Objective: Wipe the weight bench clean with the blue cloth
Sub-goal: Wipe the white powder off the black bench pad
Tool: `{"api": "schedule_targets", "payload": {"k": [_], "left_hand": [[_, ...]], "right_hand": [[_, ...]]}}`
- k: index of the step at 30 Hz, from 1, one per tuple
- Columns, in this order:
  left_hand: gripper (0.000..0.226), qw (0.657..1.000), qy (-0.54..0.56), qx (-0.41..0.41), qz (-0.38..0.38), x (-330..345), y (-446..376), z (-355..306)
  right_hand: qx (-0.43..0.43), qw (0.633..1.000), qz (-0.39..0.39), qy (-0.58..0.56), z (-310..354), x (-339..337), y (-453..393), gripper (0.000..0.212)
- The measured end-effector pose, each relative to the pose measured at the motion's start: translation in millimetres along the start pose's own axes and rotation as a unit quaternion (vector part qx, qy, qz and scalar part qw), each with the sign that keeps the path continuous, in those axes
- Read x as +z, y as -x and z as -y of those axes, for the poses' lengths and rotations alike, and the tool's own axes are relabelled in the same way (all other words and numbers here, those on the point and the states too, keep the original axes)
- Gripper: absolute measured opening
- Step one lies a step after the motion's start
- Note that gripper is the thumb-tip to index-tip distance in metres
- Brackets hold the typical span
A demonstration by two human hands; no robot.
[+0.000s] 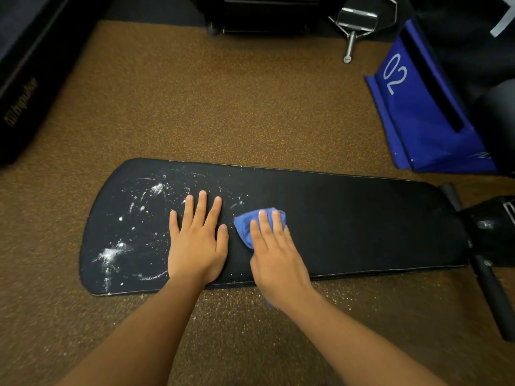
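The black padded weight bench [362, 218] lies lengthwise across the middle of the view. White powder [111, 253] streaks and speckles its left end, while the right part looks dark and plain. My left hand [198, 240] rests flat on the pad, fingers spread, at the edge of the powdered area. Just to its right, my right hand [276, 257] presses down on the bunched blue cloth [245, 227], which sticks out under the fingertips.
Speckled brown floor [223, 93] surrounds the bench, with white specks below its near edge. A blue box marked 02 [412, 107] stands at the back right, a chrome handle attachment [354, 26] behind it, black equipment [22, 79] at the far left, and the bench frame [490, 235] at the right.
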State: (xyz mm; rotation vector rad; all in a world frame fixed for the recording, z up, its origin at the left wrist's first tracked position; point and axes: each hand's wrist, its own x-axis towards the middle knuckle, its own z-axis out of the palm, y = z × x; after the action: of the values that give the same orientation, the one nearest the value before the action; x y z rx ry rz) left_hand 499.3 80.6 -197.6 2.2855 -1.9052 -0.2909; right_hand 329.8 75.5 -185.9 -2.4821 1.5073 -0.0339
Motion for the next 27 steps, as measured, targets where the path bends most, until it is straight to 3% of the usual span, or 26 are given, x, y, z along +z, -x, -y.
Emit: {"api": "schedule_targets", "payload": {"k": [11, 15, 21, 27], "left_hand": [[0.060, 1.000, -0.001, -0.003, -0.001, -1.5, -0.7, -1.6], [0.060, 1.000, -0.004, -0.001, -0.002, -1.0, -1.5, -1.8], [0.061, 1.000, -0.002, -0.001, 0.000, -0.4, -1.4, -0.9], [0.061, 1.000, 0.003, -0.001, 0.000, -1.5, -0.4, -1.0]], "right_hand": [[0.160, 0.987, -0.019, 0.011, -24.1, -24.8, -91.4, 0.061], [0.140, 0.990, -0.020, 0.016, -11.2, -19.0, -99.0, 0.061], [0.005, 1.000, -0.007, 0.010, -2.8, -4.2, -33.0, 0.056], [0.062, 0.998, -0.022, 0.009, -21.9, -8.4, -23.4, 0.056]]}}
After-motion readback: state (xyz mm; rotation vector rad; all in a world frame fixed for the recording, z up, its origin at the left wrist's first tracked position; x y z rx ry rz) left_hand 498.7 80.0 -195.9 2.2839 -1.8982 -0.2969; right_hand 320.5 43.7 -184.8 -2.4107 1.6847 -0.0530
